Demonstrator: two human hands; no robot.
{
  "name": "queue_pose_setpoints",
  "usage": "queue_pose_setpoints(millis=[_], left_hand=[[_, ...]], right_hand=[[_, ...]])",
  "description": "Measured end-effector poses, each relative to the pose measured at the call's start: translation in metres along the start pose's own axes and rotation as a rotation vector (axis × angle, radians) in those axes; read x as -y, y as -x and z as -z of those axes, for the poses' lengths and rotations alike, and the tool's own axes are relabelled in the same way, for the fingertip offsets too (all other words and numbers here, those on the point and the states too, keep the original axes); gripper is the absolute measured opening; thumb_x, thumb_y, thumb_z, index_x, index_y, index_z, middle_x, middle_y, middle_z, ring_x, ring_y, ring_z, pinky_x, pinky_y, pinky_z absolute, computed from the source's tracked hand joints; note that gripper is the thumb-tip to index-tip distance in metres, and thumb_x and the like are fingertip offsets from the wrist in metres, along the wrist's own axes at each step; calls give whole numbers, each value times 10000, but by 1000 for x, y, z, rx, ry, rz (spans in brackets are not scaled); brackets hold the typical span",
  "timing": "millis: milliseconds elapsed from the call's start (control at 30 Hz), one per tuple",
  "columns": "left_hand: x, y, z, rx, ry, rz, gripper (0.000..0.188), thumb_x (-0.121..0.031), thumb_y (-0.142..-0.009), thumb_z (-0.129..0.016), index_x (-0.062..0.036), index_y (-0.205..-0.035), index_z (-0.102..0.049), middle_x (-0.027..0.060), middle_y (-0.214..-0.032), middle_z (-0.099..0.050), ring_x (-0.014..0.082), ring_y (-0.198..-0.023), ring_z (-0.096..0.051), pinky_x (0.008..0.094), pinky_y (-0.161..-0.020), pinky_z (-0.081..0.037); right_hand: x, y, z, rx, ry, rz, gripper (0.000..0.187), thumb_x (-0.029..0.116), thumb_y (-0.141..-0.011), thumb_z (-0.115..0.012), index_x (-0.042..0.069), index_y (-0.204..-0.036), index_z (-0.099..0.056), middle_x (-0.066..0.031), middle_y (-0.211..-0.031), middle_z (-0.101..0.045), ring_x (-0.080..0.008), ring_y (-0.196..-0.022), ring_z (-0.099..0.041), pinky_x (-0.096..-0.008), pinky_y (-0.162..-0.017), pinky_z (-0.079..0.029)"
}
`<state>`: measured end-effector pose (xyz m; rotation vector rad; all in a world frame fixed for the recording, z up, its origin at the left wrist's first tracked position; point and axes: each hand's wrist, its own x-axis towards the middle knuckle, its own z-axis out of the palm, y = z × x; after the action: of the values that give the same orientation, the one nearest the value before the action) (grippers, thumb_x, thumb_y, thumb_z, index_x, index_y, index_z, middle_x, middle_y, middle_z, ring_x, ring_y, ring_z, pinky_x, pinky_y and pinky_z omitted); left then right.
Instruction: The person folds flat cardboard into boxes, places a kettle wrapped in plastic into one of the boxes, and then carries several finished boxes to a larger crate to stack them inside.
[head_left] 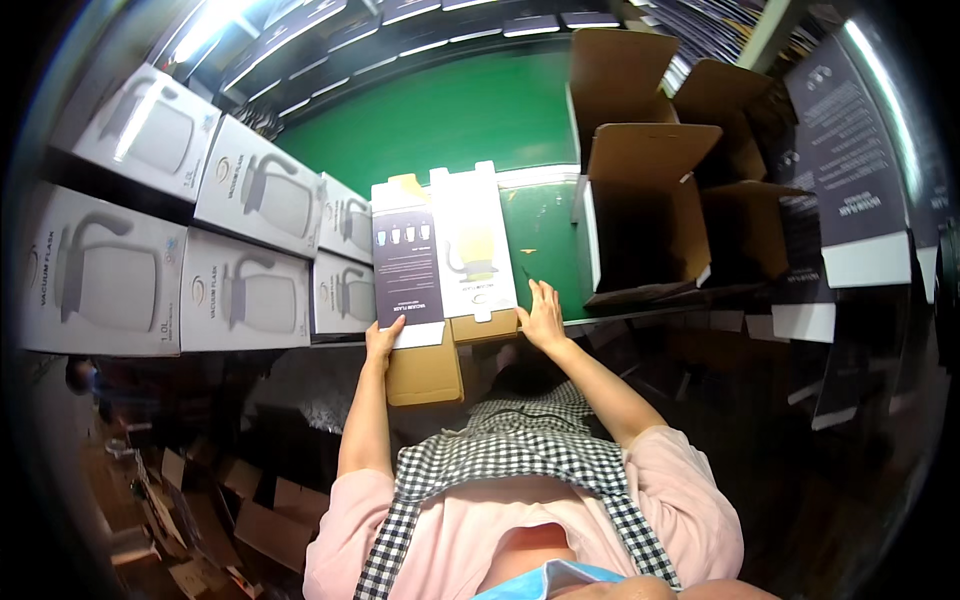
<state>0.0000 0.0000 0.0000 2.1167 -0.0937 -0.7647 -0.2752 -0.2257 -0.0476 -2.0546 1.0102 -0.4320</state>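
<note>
A flattened carton [410, 255] lies on the green table in front of me, one panel dark purple and the other white with a jug picture. Brown cardboard flaps [425, 375] stick out past its near edge. My left hand [381, 342] grips the near left corner of the carton, thumb on the dark panel, the other fingers mostly hidden. At the near right corner, my right hand [544, 316] has its thumb against the white panel's edge; its fingers stretch apart over the green surface and hold nothing that I can see.
Closed white boxes [245, 290] with jug pictures are stacked at the left. Open brown-lined boxes [650, 220] stand at the right, beside dark printed cartons [850, 160]. The green table [430, 110] runs to the back. Loose brown cardboard [270, 520] lies low at the left.
</note>
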Motion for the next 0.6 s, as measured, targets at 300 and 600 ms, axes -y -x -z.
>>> queue_pose_setpoints(millis=[300, 600], left_hand=[[24, -26, -32, -170, -270, -85, 917, -426, -669, -863, -27, -1376, -436, 201, -1299, -582, 331, -1209, -561, 408, -1023, -432], [-13, -25, -34, -161, -347, -96, 753, -517, -648, -861, 75, -1054, -636, 223, -1036, -697, 318, -983, -675, 390, -877, -513]], right_hand=[[-3, -51, -26, 208, -162, -191, 702, 239, -769, -781, -4, -1348, -466, -254, -1225, -557, -399, -1157, -546, -441, -997, -445], [13, -53, -29, 126, -21, -267, 782, 199, -714, -826, -9, -1324, -382, -278, -1235, -475, -444, -1170, -469, -495, -1028, -389]])
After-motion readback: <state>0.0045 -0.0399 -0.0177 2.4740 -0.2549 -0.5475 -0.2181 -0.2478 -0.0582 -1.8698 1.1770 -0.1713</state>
